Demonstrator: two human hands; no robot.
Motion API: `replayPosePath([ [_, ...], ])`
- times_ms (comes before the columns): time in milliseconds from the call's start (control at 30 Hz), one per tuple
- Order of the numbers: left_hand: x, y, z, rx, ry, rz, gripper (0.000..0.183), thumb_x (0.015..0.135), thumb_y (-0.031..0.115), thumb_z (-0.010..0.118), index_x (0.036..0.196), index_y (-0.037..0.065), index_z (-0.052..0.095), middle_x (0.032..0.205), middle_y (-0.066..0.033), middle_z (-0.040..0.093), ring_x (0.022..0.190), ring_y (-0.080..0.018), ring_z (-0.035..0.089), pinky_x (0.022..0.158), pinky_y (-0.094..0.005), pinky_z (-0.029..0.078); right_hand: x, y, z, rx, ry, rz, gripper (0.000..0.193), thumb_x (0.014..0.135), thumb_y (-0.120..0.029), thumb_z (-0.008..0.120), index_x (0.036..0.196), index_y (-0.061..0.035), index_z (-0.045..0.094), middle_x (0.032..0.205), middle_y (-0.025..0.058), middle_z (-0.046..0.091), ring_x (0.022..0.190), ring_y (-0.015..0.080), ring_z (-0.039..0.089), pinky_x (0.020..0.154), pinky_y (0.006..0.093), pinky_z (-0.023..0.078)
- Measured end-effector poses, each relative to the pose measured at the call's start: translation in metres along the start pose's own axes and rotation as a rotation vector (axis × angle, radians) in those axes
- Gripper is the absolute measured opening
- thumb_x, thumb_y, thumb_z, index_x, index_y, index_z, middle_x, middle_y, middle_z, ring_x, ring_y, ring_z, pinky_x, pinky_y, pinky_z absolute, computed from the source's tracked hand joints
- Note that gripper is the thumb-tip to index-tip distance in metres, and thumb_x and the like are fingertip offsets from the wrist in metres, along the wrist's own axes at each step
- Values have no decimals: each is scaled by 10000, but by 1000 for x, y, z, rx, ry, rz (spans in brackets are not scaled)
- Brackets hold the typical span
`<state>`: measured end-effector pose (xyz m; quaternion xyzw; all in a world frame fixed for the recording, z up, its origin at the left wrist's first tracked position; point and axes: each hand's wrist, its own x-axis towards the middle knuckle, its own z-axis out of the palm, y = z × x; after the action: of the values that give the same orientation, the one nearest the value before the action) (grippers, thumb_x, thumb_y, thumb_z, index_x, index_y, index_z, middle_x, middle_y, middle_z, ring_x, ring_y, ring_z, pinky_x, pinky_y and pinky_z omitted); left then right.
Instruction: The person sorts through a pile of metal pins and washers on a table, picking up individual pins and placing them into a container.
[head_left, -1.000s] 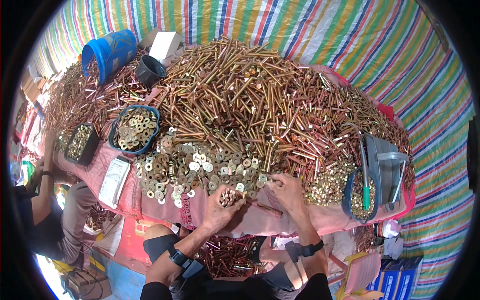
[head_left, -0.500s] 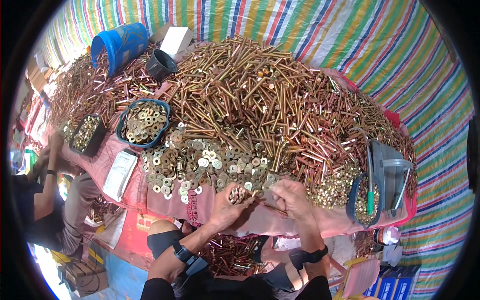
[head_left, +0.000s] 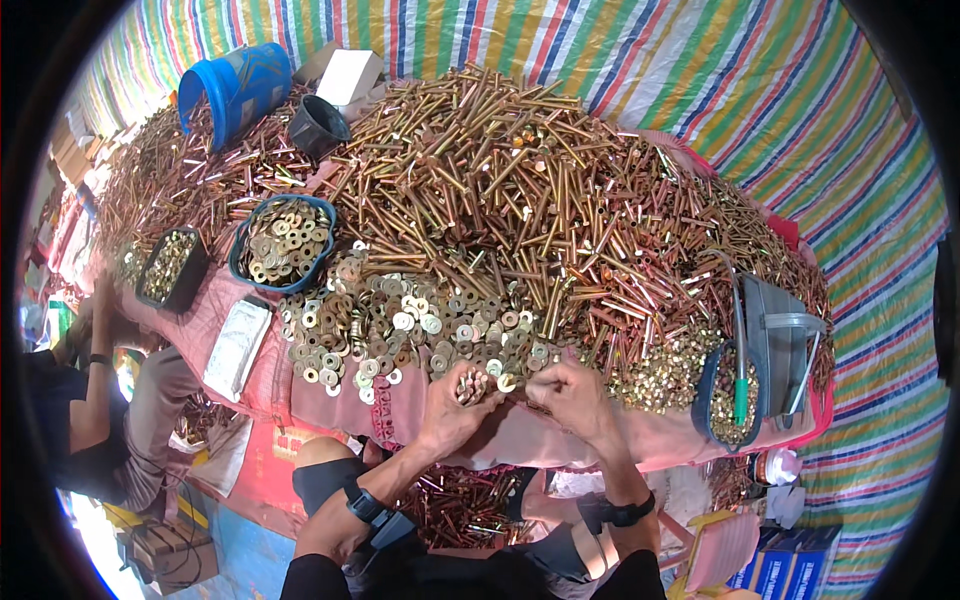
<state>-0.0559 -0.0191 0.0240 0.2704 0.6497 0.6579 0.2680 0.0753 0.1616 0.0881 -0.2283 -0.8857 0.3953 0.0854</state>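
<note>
My left hand point(head_left: 452, 412) is closed around a bundle of slim copper-coloured metal rods point(head_left: 471, 387), their ends facing up. At its thumb tip sits a small brass-coloured piece point(head_left: 506, 383), too small to tell whether it is a nut or a washer. Just right of that piece, my right hand point(head_left: 580, 403) has its fingers pressed together; what they hold is hidden. Loose flat washers point(head_left: 415, 325) spread over the pink cloth point(head_left: 330, 405) beyond my left hand. Small brass-coloured nuts point(head_left: 655, 375) lie heaped to the right of my right hand.
A large pile of rods point(head_left: 480, 190) covers the far side. A blue tub point(head_left: 328, 262) holds washers; a dark tray point(head_left: 190, 285) and a dark blue tub point(head_left: 705, 405) hold small parts. A blue bucket point(head_left: 250, 95) lies tipped at back left. Another person's arm point(head_left: 98, 345) is at far left.
My right hand has moved slightly left, closer to my left hand. The small brass-coloured piece now shows plainly at my left thumb. My left hand still grips the rods.
</note>
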Motion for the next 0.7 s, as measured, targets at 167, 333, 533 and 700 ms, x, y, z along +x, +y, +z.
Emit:
replayPosePath([
  [167, 1, -2, 1, -88, 1, 28, 221, 895, 16, 804, 1070, 31, 669, 916, -49, 728, 833, -105, 652, 762, -284, 554, -9, 19, 2, -538, -164, -45, 283, 862, -319, 846, 977, -64, 800, 920, 148, 757, 832, 288, 727, 819, 427, 564],
  [333, 0, -1, 1, -96, -6, 15, 245, 896, 7, 800, 1094, 36, 657, 926, -43, 719, 846, -109, 648, 776, -286, 553, 0, 19, 1, 231, 102, 17, 251, 939, -249, 825, 1046, -33, 758, 877, 84, 739, 720, 155, 683, 638, 293, 541],
  [533, 0, 3, 2, -108, -21, 42, 230, 917, -35, 792, 1068, 33, 632, 923, -2, 672, 845, -67, 605, 760, -238, 507, 12, -16, 3, 807, 359, -79, 323, 1009, -160, 767, 1244, 29, 652, 908, 55, 701, 691, 72, 608, 569, 207, 479],
  [700, -1, 4, 0, -61, -32, 26, 236, 911, -41, 793, 1067, 29, 630, 931, -6, 674, 848, -71, 606, 768, -239, 511, 18, -31, 20, 720, 334, -173, 467, 999, -132, 773, 1381, 52, 578, 1041, 98, 712, 793, 112, 672, 646, 230, 559],
])
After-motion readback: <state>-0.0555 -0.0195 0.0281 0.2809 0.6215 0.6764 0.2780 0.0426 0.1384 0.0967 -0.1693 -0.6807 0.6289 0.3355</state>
